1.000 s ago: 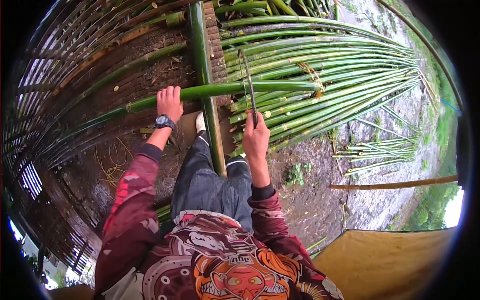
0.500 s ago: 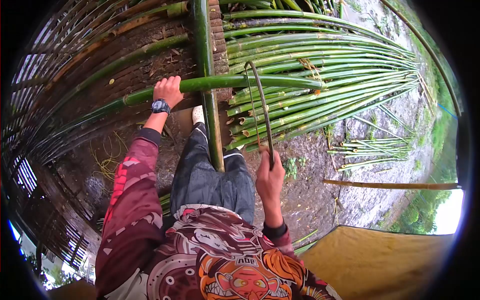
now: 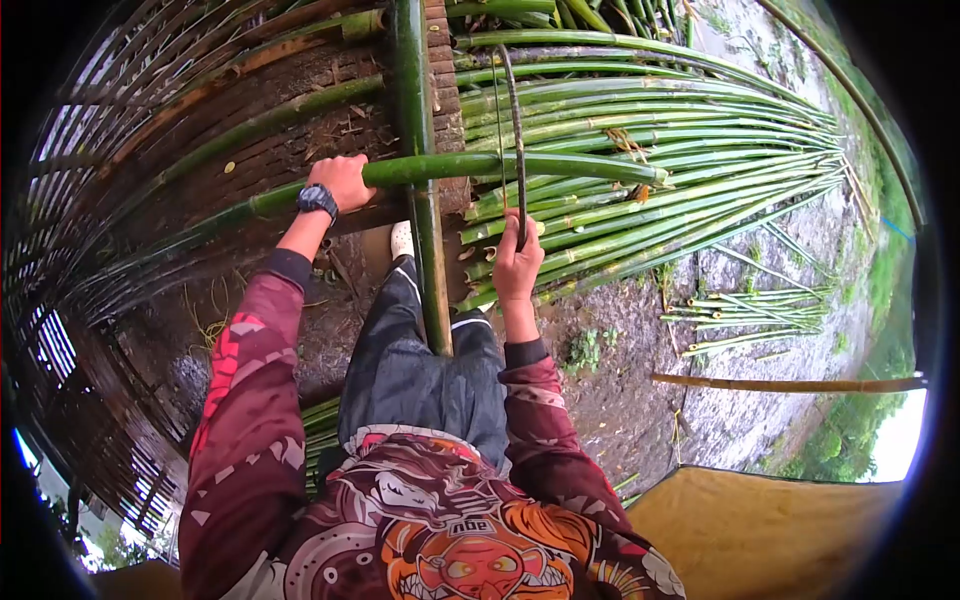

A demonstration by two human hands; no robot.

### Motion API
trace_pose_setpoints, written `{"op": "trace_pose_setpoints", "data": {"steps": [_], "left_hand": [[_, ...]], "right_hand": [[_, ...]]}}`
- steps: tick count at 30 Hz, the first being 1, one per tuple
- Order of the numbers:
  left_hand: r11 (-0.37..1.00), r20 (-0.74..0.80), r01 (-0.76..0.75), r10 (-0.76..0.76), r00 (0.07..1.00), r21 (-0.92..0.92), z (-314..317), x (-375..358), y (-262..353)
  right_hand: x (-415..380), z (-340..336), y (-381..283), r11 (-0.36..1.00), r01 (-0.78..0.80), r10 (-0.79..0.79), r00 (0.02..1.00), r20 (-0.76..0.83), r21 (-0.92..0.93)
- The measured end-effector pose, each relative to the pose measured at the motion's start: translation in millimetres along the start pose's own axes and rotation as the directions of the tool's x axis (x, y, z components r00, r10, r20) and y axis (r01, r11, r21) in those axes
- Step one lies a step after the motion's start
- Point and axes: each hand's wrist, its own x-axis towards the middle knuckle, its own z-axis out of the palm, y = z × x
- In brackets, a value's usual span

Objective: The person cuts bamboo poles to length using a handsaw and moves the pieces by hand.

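A long green bamboo pole (image 3: pixel 440 168) lies crosswise over an upright-running green pole (image 3: pixel 411 90). My left hand (image 3: pixel 340 183), with a dark watch at the wrist, is wrapped round the crosswise pole, left of the crossing. In my right hand (image 3: pixel 518 260) is the lower end of a bow-shaped saw (image 3: pixel 519 130). The saw's thin blade meets the crosswise pole right of the crossing, and its curved frame stands on the blade's right side. My fingers hide the saw's grip end.
Many cut green bamboo poles (image 3: pixel 700 130) lie fanned out at the right. A smaller stack (image 3: pixel 750 312) rests on wet ground. Slatted bamboo (image 3: pixel 290 140) fills the upper left. A yellow-brown tarp (image 3: pixel 770 530) is at the lower right.
My right hand has moved forward, up the view, with the saw, and is closer to the crosswise pole. My left hand keeps its hold on the pole.
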Motion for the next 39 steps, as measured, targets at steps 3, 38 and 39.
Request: {"op": "trace_pose_setpoints", "data": {"steps": [3,38,39], "left_hand": [[1.0,-0.025,0.019,-0.019,1.0,0.009,1,-4,2],[0.997,-0.283,-0.056,0.039,0.958,-0.05,14,-2,4],[0.997,-0.313,-0.066,0.051,0.948,-0.038,15,6,1]], "right_hand": [[-9,-20,-22,0.996,-0.092,0.092,0.994,0.065,-0.018],[-67,-80,-108,0.954,-0.162,0.188,0.979,0.082,-0.253],[-60,-77,-109,0.96,-0.128,0.152,0.985,0.079,-0.249]]}}
